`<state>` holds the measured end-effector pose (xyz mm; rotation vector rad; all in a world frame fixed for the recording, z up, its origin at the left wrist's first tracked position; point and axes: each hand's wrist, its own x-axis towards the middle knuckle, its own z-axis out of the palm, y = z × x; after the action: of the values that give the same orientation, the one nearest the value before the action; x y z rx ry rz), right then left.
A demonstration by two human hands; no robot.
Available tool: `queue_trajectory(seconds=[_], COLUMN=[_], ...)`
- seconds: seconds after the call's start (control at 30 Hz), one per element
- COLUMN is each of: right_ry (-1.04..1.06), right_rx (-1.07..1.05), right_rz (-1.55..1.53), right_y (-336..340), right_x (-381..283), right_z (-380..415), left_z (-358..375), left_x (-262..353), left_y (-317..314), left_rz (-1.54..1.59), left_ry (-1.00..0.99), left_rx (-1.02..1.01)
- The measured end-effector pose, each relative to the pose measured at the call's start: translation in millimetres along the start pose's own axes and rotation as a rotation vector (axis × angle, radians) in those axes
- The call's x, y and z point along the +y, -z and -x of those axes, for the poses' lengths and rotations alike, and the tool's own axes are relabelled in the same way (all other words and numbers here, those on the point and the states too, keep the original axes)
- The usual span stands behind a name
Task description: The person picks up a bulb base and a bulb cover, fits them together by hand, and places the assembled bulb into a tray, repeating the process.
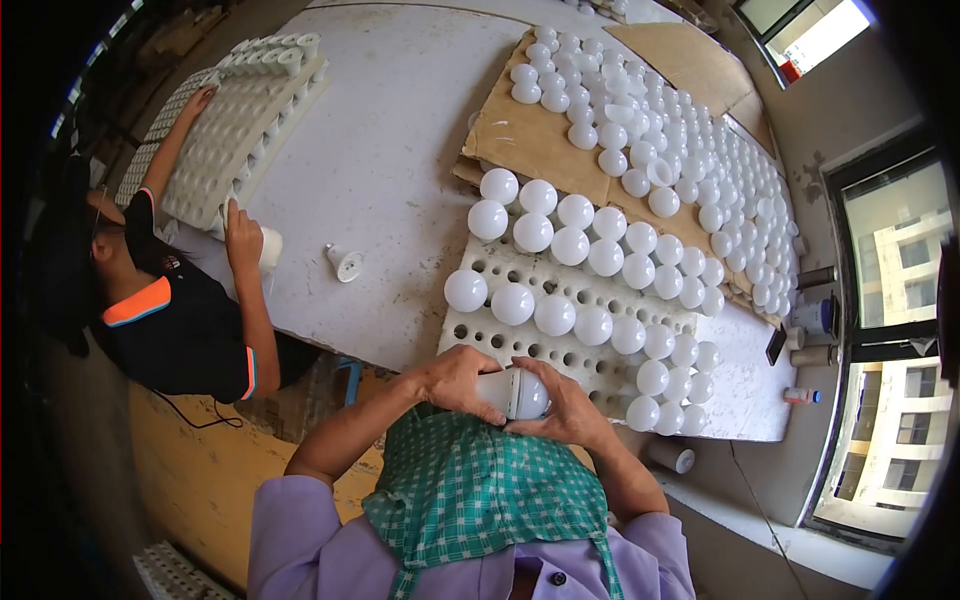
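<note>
A white LED light bulb [497,391] is held between both my hands in front of my green checked apron, lying sideways. My left hand [452,380] wraps around its body end, and my right hand [567,404] has its fingers around the round white dome. Just beyond my hands lies a white foam tray [585,354] with rows of holes. Several round white bulb domes [554,314] stand in rows on the tray, with open holes between some rows.
Many more white domes [663,201] cover a cardboard sheet [540,146] at the back right. A loose bulb body [345,262] lies on the white table [385,140]. At left, a co-worker [180,320] reaches over another tray [215,165]. Windows [905,250] line the right wall.
</note>
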<state>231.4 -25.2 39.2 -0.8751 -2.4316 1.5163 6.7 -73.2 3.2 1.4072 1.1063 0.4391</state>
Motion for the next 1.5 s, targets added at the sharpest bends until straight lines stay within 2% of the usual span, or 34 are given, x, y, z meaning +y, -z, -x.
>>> queue_trajectory(seconds=[0.17, 0.23, 0.27, 0.33, 0.43, 0.6, 0.77, 0.87, 0.93, 0.97, 1.03, 1.07, 1.13, 1.27, 1.33, 1.37, 1.43, 1.5], right_ry=[-0.079, 0.127, 0.127, 0.42, 0.486, 0.43, 0.436, 0.416, 0.242, 0.246, 0.143, 0.147, 0.22, 0.206, -0.06, -0.062, -0.122, -0.222], right_rx=[0.001, 0.209, 0.211, 0.41, 0.405, 0.383, 0.371, 0.284, 0.264, 0.265, 0.215, 0.208, 0.355, 0.328, 0.421, 0.495, 0.607, 0.614], right_rz=[0.036, 0.082, 0.083, 0.027, 0.013, -0.039, -0.069, -0.05, -0.18, -0.185, -0.06, -0.062, 0.083, -0.035, -0.158, -0.048, 0.238, 0.543], right_y=[-4, -10, -13, -16, -16, -8, -5, 2, 0, 1, 3, 0, -2, 1, 11, 20, 37, 43], right_x=[1, 5, 4, 4, 15, 12, 19, 21, 18, 19, 20, 20, 23, 36, 36, 45, 61, 74], right_z=[-4, -6, -9, -12, -10, -11, -14, -16, -12, -10, -8, -9, -9, 1, 19, 31, 55, 69], left_z=[-4, -5, -7, -10, -13, -19, -25, -28, -32, -35, -37, -38, -42, -43, -31, -24, -11, 0], left_x=[2, 7, 9, 11, 13, 15, 11, 8, 1, -2, -8, -11, -14, -14, -12, -15, -54, -86], left_y=[-3, -3, -4, -7, -10, -9, -7, -5, -4, -5, -11, -11, -12, -8, 3, 18, 52, 99], left_rz=[0.054, 0.075, 0.086, 0.098, 0.098, 0.104, 0.087, 0.086, 0.136, 0.132, 0.142, 0.144, 0.127, 0.132, 0.267, 0.259, 0.427, -0.02], left_ry=[-0.028, -0.037, -0.067, -0.098, -0.163, -0.073, -0.108, -0.089, -0.058, -0.054, -0.07, -0.066, -0.081, -0.056, -0.023, -0.08, -0.092, 0.059], left_rx=[0.026, 0.041, 0.058, 0.073, 0.088, 0.001, 0.018, 0.039, -0.001, 0.0, 0.029, 0.037, 0.044, -0.032, 0.171, 0.325, 0.799, 1.322])
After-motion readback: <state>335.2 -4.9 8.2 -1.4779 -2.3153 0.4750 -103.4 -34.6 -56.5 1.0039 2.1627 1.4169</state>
